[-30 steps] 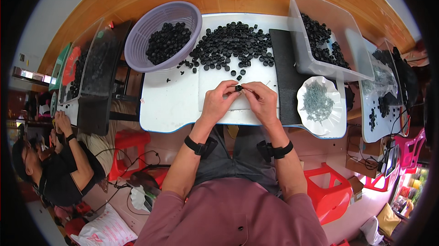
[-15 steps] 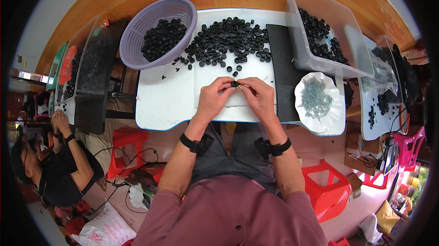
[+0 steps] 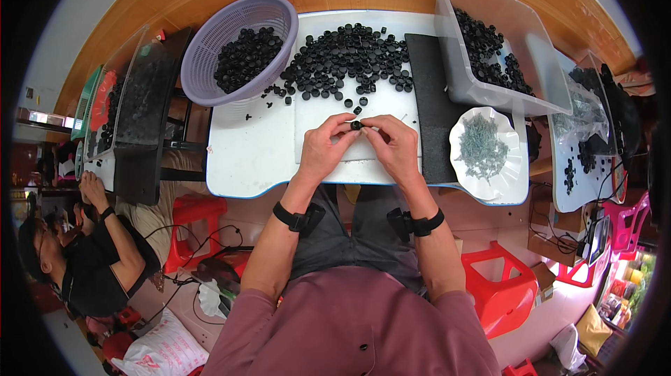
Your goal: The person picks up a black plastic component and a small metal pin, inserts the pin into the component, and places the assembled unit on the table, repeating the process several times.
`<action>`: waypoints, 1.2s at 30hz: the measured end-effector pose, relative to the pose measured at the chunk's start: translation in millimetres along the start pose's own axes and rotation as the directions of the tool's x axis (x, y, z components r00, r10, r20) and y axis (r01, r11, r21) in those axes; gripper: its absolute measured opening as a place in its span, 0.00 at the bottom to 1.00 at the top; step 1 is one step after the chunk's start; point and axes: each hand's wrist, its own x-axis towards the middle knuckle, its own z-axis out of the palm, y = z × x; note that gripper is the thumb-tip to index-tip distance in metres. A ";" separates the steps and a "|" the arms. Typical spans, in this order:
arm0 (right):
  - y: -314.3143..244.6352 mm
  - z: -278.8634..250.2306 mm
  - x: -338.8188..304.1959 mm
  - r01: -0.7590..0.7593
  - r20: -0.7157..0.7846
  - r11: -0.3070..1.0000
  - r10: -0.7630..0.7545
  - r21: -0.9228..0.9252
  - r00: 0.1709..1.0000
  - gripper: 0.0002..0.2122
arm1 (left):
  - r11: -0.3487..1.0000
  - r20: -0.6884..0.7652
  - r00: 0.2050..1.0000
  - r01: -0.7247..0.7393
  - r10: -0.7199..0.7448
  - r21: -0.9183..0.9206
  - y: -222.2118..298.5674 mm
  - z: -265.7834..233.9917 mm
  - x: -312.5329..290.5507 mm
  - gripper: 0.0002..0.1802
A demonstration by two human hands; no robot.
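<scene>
- Head view: a small black round piece [image 3: 356,125] sits between the fingertips of both hands, just above the front half of the white table [image 3: 244,159].
- The left hand [image 3: 326,148] pinches its left side with thumb and forefinger, the other fingers curled.
- The right hand [image 3: 394,147] pinches from the opposite side in the same way; fingertips cover part of the piece, so its detail cannot be made out.
- Compared with one second ago, the table and everything on it appear slightly higher and farther left in view; the two-handed pinch remains, and the piece keeps about the same place relative to the table.
- Just beyond the fingertips, a few loose black pieces [image 3: 357,110] lie between the held one and the broad pile of black pieces [image 3: 342,61].
- Left of the pile stands a purple basket [image 3: 198,61], partly filled with similar black pieces.
- To the right, a black mat [image 3: 435,128] separates the pile from a clear plastic bin [image 3: 537,51] holding more of them.
- Nearer, right of the right hand, a white fluted dish [image 3: 491,190] holds a heap of thin grey-green bits [image 3: 482,147].
- A co-worker [image 3: 91,250] sits at far left.
</scene>
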 end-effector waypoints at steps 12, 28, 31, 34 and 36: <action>-2.0 0.4 0.3 0.004 0.004 1.000 -0.004 0.008 1.000 0.07 | 0.999 -0.038 0.998 -0.049 0.049 -0.007 0.0 2.3 -2.1 0.16; 1.1 1.2 -0.2 0.000 0.004 1.000 0.000 0.005 1.000 0.08 | 0.994 -0.053 0.993 -0.104 0.102 -0.030 -6.5 2.4 -0.8 0.14; 0.9 0.9 -0.2 0.001 0.006 1.000 -0.001 0.026 1.000 0.08 | 0.993 -0.054 0.992 -0.116 0.115 -0.024 -8.0 3.6 -0.4 0.14; -1.2 1.0 -0.9 -0.057 0.015 0.998 0.057 0.013 0.998 0.07 | 0.994 -0.056 0.992 -0.111 0.110 -0.020 -8.0 3.5 -1.4 0.14; 0.8 1.8 -1.0 -0.036 0.008 0.999 0.036 0.021 0.999 0.07 | 0.996 -0.044 0.996 -0.081 0.079 -0.035 -7.3 3.4 -1.4 0.15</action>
